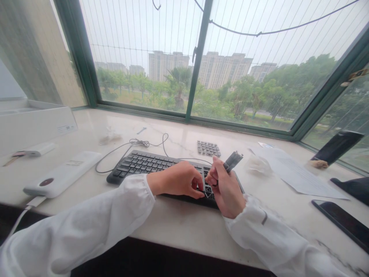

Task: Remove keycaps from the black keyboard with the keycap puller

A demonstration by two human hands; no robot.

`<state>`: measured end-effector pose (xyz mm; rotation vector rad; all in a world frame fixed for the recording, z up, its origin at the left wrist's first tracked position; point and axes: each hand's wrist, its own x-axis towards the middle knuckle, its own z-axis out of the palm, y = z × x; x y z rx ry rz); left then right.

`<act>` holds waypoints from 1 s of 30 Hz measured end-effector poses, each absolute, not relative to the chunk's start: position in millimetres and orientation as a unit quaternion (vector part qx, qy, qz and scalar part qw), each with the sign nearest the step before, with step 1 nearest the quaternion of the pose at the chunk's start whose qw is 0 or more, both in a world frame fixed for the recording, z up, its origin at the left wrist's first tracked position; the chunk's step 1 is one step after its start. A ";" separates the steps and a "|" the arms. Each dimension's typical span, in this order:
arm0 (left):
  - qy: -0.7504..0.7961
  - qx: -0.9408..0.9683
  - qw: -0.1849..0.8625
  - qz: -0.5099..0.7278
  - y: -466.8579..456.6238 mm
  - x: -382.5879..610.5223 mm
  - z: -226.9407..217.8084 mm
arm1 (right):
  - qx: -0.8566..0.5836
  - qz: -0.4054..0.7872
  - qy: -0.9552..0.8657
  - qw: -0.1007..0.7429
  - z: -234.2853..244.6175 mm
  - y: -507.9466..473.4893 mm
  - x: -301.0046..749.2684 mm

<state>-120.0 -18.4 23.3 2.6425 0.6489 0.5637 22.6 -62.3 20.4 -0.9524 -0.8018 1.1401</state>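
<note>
A black keyboard (138, 163) lies on the pale marble sill in front of me, its cable looping behind it. My left hand (177, 180) rests on the keyboard's right part, fingers curled down and pinching at the keys there. My right hand (226, 188) is closed round a small dark flat tool (233, 161) that sticks up and to the right above the keys. Several removed keycaps (208, 148) sit in a neat block behind the keyboard. Both arms wear white sleeves.
A white power bank (62, 175) with a cable lies left, beyond it a white box (31, 123). Crumpled tissue (258, 164) and paper sheets (300, 173) lie right, with a propped phone (336, 146) and a flat dark phone (343, 221). Windows stand behind.
</note>
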 end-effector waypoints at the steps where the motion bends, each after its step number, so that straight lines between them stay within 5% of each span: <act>1: 0.228 0.935 0.184 0.198 -17.9 -120.2 23.0 | -0.424 0.503 -0.351 0.667 19.9 -61.5 21.0; 20: 0.186 0.917 0.270 0.229 -8.3 -123.8 11.8 | -0.383 0.355 -0.563 0.641 -5.7 -67.2 17.3; 30: 0.188 0.924 0.234 0.237 -11.7 -121.7 10.2 | -0.390 0.252 -0.624 0.628 -15.5 -77.2 20.8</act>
